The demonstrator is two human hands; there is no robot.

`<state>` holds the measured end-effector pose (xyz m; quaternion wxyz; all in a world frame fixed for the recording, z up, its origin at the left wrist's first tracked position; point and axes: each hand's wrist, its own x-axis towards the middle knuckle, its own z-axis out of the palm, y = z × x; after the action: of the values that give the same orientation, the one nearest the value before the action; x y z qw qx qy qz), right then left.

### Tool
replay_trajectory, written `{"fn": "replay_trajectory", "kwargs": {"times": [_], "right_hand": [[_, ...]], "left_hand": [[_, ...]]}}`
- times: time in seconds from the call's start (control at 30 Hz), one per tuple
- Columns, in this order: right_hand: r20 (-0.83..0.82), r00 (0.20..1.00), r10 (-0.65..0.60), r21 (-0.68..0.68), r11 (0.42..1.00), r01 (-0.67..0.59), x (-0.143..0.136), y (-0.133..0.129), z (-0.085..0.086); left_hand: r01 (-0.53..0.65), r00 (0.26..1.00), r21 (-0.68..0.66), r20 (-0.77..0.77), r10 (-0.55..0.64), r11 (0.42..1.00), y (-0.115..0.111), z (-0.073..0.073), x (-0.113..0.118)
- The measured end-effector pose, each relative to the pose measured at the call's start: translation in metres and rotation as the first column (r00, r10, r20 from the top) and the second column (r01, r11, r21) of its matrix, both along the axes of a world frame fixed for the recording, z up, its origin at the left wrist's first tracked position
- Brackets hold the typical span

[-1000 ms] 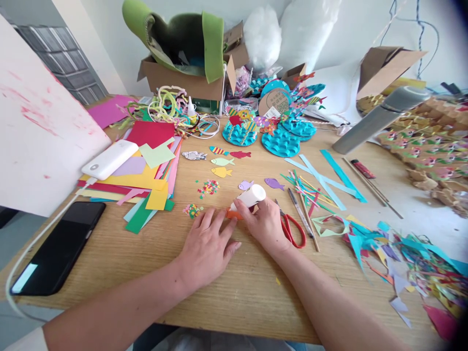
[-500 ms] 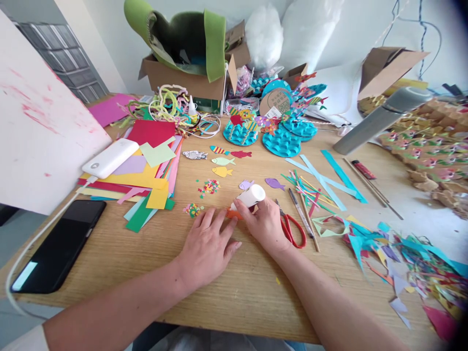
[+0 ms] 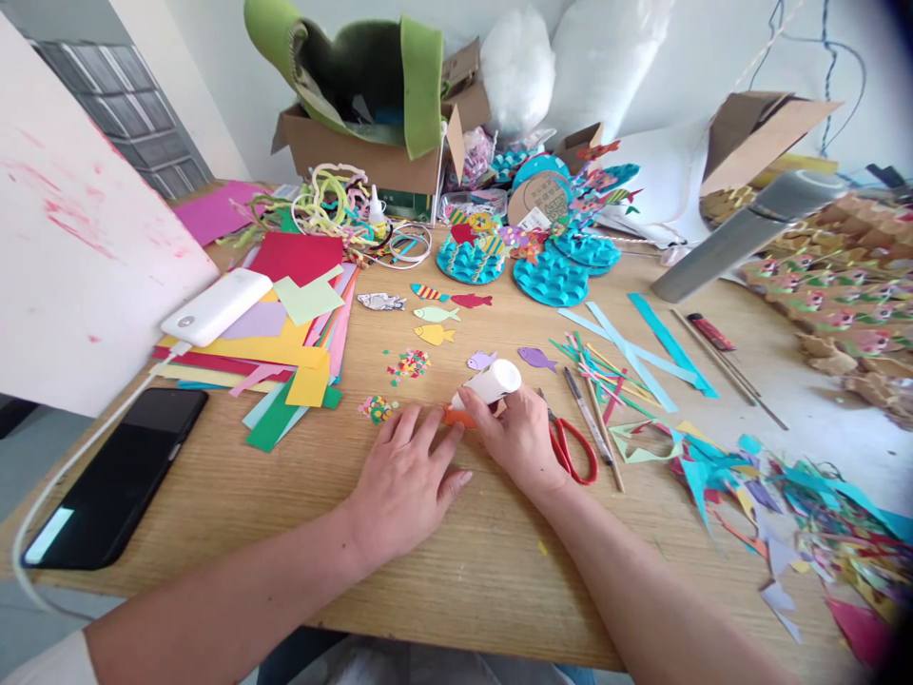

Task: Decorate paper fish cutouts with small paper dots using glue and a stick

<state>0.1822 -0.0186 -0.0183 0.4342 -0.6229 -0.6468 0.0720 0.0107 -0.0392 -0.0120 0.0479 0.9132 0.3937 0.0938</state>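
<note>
In my right hand (image 3: 517, 433) is a white bottle (image 3: 494, 381), tilted with its narrow end down to the left over an orange paper piece (image 3: 460, 416). My left hand (image 3: 406, 471) rests on the table, fingers spread, its fingertips at the left end of the orange piece, which is partly hidden. Above lie a yellow paper fish (image 3: 435, 335), a pale green fish (image 3: 437, 315), a red fish (image 3: 472, 301) and two purple fish (image 3: 537, 359). Small confetti piles (image 3: 378, 409) sit just left of the bottle. Red-handled scissors (image 3: 574, 449) lie beside my right hand.
Coloured paper sheets (image 3: 296, 262), a white power bank (image 3: 216, 307) and a black phone (image 3: 118, 480) are at left. Blue round bases (image 3: 549, 276) stand behind. At right are paper strips (image 3: 670, 342), a grey flask (image 3: 742, 243) and paper scraps (image 3: 785, 504).
</note>
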Motion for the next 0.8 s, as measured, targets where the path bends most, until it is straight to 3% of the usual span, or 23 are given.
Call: {"fn": "replay_trajectory", "kwargs": {"times": [0.8], "right_hand": [[0.01, 1.0, -0.005, 0.006, 1.0, 0.005, 0.0004, 0.0007, -0.0006]], "left_hand": [[0.003, 1.0, 0.0, -0.004, -0.003, 1.0, 0.0007, -0.0001, -0.0003]]}}
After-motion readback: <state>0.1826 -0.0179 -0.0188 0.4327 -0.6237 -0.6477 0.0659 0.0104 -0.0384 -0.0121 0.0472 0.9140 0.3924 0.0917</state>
